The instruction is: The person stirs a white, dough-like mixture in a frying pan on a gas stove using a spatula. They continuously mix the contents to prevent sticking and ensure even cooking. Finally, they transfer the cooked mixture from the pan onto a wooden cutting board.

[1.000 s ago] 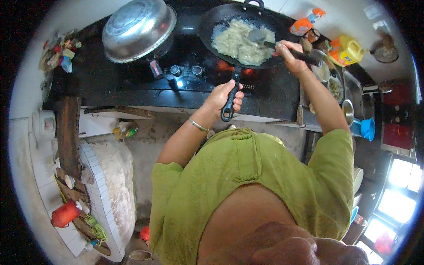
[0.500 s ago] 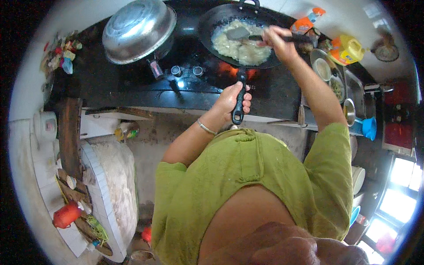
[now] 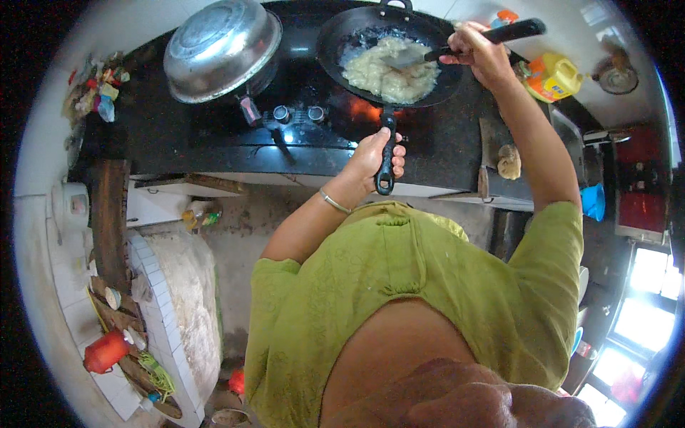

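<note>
Your left grip (image 3: 372,157) was clamped on the wok (image 3: 339,44) handle, your right grip (image 3: 481,55) around the spatula (image 3: 517,30), blade in the pale food (image 3: 385,80), upper centre of frame. Stirring well called for a steady wok and low blade. A gap separated wok from metal basin (image 3: 222,50), upper left; the yellow jug (image 3: 555,77), upper right, likely limited swings.

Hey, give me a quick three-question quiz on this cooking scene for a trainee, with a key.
1. What is the left hand gripping?
2. True or false: the wok is to the left of the domed silver cover.
3. Which hand holds the spatula? a) left, b) right, c) neither.

Key:
1. The wok's black handle.
2. False; it is to the right.
3. b, the right hand.
</note>
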Motion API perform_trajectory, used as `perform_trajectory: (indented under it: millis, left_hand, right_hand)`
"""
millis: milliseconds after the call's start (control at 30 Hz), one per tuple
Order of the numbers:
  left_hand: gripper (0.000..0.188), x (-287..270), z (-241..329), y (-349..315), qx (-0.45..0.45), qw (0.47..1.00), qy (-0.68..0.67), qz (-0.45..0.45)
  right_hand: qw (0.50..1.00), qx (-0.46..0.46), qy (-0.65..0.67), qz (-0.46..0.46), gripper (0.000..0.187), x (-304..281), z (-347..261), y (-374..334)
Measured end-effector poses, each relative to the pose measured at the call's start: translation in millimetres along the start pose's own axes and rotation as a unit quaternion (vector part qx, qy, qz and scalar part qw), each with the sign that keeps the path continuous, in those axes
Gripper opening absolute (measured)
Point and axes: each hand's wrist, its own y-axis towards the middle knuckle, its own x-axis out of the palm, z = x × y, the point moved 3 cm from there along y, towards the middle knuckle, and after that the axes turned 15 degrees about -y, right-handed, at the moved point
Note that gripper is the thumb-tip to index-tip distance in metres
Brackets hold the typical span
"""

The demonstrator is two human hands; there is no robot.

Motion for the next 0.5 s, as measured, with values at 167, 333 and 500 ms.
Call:
perform_trajectory:
  millis: [167,333,500]
  left_hand:
    - [0.022,7,-17,4,0.007,1.0,-0.004,0.017]
    - [0.022,11,-25,3,0.012,1.0,-0.022,0.013]
    - [0.023,7,-24,7,0.022,1.0,-0.007,-0.009]
  right_hand:
    - [0.996,-0.074,0.029,-0.028,0.022,41,19,-30]
    - [0.994,-0.073,-0.075,0.038,0.024,36,80,-66]
    - [0.988,-0.083,-0.129,0.027,0.023,30,95,-44]
